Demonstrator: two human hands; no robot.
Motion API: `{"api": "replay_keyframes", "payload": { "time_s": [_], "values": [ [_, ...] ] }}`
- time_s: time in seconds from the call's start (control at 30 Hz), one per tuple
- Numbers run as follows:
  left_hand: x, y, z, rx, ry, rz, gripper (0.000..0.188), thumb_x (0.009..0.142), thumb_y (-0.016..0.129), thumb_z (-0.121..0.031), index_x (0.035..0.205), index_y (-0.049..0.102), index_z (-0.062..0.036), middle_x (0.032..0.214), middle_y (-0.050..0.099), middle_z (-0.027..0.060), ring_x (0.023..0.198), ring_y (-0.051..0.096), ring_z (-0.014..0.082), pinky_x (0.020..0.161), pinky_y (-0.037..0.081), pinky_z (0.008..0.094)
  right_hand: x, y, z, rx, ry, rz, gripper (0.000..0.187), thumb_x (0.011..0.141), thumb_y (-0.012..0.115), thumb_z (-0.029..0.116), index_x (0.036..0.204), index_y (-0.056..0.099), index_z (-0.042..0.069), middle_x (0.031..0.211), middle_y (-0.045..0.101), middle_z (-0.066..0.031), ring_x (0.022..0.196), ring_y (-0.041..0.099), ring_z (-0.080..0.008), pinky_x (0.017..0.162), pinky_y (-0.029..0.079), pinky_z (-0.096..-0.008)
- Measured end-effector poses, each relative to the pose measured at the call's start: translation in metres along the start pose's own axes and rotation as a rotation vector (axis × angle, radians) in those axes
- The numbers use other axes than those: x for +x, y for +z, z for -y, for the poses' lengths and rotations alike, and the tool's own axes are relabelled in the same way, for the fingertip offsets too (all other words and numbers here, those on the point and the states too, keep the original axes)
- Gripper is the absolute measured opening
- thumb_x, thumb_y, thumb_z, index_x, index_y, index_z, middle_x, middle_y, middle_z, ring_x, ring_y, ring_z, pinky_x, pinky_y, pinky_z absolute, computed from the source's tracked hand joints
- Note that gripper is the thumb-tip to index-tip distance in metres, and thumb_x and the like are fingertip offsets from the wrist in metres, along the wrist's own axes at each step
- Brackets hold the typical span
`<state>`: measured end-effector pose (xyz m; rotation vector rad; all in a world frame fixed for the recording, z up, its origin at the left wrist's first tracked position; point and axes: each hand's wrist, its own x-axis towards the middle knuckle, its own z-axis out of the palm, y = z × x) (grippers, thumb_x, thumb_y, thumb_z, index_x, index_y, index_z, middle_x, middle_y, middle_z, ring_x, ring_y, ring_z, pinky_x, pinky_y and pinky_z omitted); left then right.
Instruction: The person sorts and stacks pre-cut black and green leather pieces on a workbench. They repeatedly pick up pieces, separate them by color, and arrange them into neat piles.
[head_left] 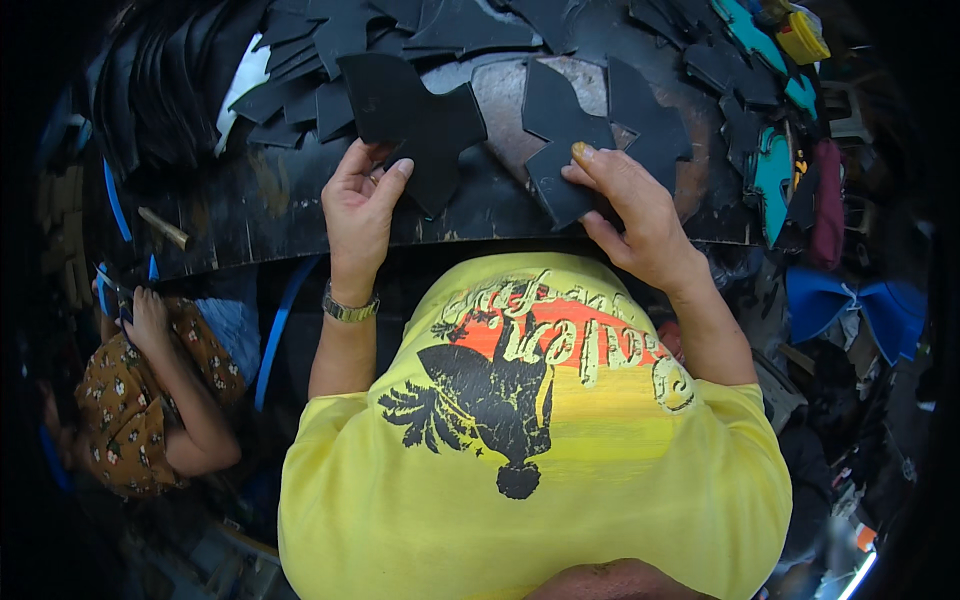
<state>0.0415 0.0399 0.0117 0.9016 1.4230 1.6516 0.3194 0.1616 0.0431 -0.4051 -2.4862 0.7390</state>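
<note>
My left hand (362, 210) is closed at the lower left edge of a flat black cut piece (415, 125), leather-like and with pointed corners. The thumb lies in front and the other fingers are partly hidden behind the piece. On the right, my right hand (640, 205) grips a second black cut piece (560, 110) of similar outline; the fingertip over it has a yellowish stain. Just beyond that hand, another black piece (650, 115) lies flat on the dark worktable (290, 215).
Stacked black pieces (150, 85) curve along the table's far left, and more overlapping pieces (470, 25) cover the back. Teal pieces (772, 180) and a yellow object (803, 38) are at the right. A person in a brown flowered top (125, 410) works at the lower left.
</note>
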Motion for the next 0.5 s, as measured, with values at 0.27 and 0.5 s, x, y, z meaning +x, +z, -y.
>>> {"api": "replay_keyframes", "payload": {
  "time_s": [0.27, 0.5],
  "values": [
    [0.033, 0.045, -0.012, 0.055, 0.204, 0.07, 0.034, 0.093, 0.06, 0.002, 0.127, 0.057, 0.003, 0.12, 0.062, 0.0059, 0.108, 0.057, 0.0099, 0.092, 0.045, 0.0231, 0.039, -0.027, 0.014, 0.628, 0.064, -0.558, 0.073, 0.09, 0.055, -0.01, 0.153, 0.021, 0.004, 0.146, 0.044, -0.0116, 0.098, 0.062, -0.015, 0.09, 0.049, -0.0275],
    [0.018, 0.075, -0.009, -0.12, 0.034, 0.329, 0.034, 0.096, 0.056, 0.0, 0.13, 0.054, 0.0051, 0.122, 0.061, 0.0072, 0.113, 0.056, 0.0129, 0.098, 0.043, 0.0261, 0.051, -0.008, -0.002, 0.548, 0.278, -0.508, 0.075, 0.095, 0.058, 0.004, 0.156, 0.017, 0.016, 0.102, 0.062, -0.008, 0.092, 0.059, -0.0102, 0.084, 0.047, -0.0249]
  ]
}}
